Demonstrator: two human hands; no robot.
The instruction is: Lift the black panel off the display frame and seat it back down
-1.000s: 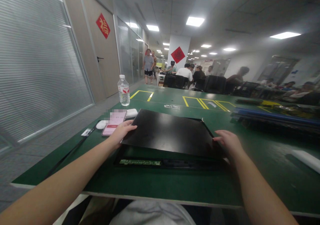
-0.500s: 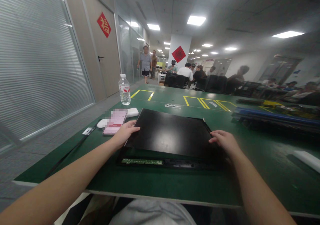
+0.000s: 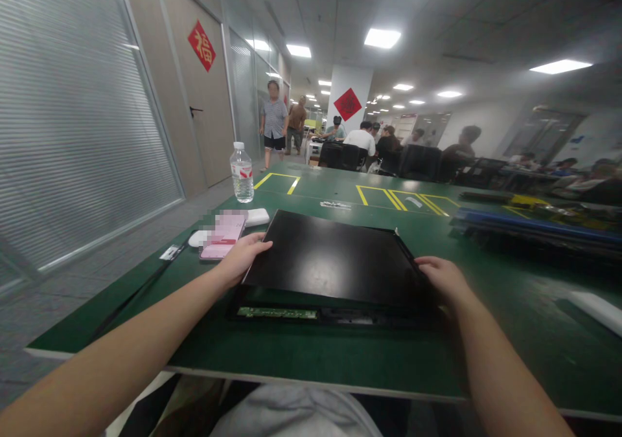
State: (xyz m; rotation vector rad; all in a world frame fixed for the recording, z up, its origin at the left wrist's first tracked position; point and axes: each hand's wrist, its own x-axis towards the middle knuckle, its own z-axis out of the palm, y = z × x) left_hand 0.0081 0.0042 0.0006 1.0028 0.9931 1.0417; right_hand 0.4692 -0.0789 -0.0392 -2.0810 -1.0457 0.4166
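A flat black screen panel (image 3: 323,256) lies before me, its near edge raised over a black frame (image 3: 389,317). In that frame's near side sits a narrow green circuit board (image 3: 276,313). My left hand (image 3: 244,256) is closed on the panel's left edge, thumb on top and the other fingers partly hidden beneath. My right hand (image 3: 443,278) is closed at the right edge, fingertips on the dark rim; the thumb is hard to see.
A pink-screened phone (image 3: 226,236), a white case (image 3: 257,217) and a water bottle (image 3: 241,175) stand left on the green table (image 3: 311,356). Dark and blue strips (image 3: 534,226) lie stacked at right, near a white bar (image 3: 597,311). People walk and sit beyond.
My right hand has shifted slightly right and outward along the panel's right edge. My left hand and the panel stay nearly still. Two people in the background have moved.
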